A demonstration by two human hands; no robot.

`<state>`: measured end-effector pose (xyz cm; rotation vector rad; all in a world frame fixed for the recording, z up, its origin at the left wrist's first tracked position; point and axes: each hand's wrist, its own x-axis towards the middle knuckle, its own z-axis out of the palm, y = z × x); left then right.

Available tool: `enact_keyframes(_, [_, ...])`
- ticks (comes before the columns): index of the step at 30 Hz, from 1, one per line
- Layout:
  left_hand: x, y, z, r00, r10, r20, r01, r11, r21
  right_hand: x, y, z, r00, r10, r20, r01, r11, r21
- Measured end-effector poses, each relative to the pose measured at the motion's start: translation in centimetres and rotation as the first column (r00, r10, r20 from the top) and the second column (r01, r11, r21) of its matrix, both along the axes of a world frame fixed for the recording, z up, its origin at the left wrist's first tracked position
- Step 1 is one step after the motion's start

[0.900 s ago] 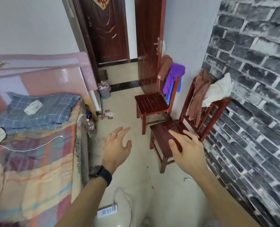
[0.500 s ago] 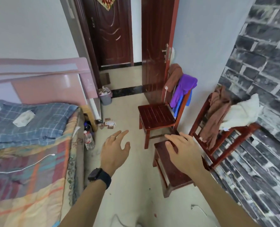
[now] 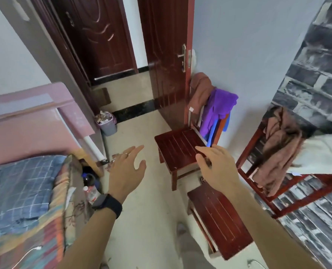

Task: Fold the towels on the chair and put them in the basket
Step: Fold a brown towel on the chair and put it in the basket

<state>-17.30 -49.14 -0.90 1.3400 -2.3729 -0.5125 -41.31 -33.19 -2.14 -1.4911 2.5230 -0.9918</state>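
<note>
Two dark red wooden chairs stand by the right wall. The far chair [image 3: 177, 145] has a brown towel [image 3: 201, 90] and a purple towel [image 3: 217, 109] draped over its back, with blue cloth beneath. The near chair [image 3: 218, 216] carries a brown towel [image 3: 277, 150] and a white towel [image 3: 322, 150] on its backrest. My left hand [image 3: 125, 171], with a ring and a black wristband, hovers over the floor, fingers spread and empty. My right hand [image 3: 216, 166] hovers above the far chair's seat, fingers relaxed, holding nothing. No basket is in view.
A bed [image 3: 25, 191] with a blue checked pillow and striped blanket fills the left. Bottles [image 3: 90, 191] stand on the floor beside it. A small grey waste bin [image 3: 107, 124] sits by the open door [image 3: 161, 61]. A brick-pattern wall runs along the right.
The view has moved forward and tilted up toward the chairs; both chairs appear closer. Both hands stay raised and empty, the right one now over the far chair's seat.
</note>
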Motion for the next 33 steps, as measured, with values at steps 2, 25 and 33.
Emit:
enact_keyframes(2, [-2.6, -4.0, -0.6, 0.999, -0.032, 0.019, 0.032, 0.999, -0.001, -1.9, -3.6, -1.0, 1.0, -0.023, 0.019, 0.022, 1.0, 0.014])
enact_keyframes(25, [-43.3, -40.3, -5.3, 0.787, -0.615, 0.06, 0.588, 0.775, 0.233, -28.0, -35.1, -5.2, 0.835, -0.55, 0.025, 0.549, 0.835, 0.026])
enact_keyframes(33, [-56.4, -46.4, -8.0, 0.555, -0.805, 0.211, 0.804, 0.584, 0.112, -34.9, -40.1, -8.5, 0.637, -0.763, -0.112, 0.703, 0.515, 0.49])
